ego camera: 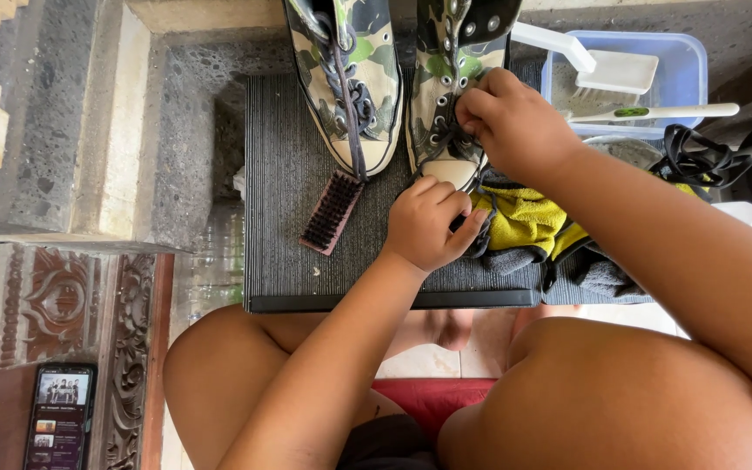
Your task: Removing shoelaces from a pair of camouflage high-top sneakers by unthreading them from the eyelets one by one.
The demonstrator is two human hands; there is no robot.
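Here, on the dark ribbed mat, the right hand pinches the lace of the right-side camouflage sneaker while the left hand curls shut at its toe, fingertips hidden, shoe tops cut off.

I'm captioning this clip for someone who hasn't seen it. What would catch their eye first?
Two camouflage high-top shoes stand on a dark ribbed mat at top centre. The right hand pinches the laces of the right-side shoe, while the left hand rests closed just below its toe. A brush lies beside them, bristles up.
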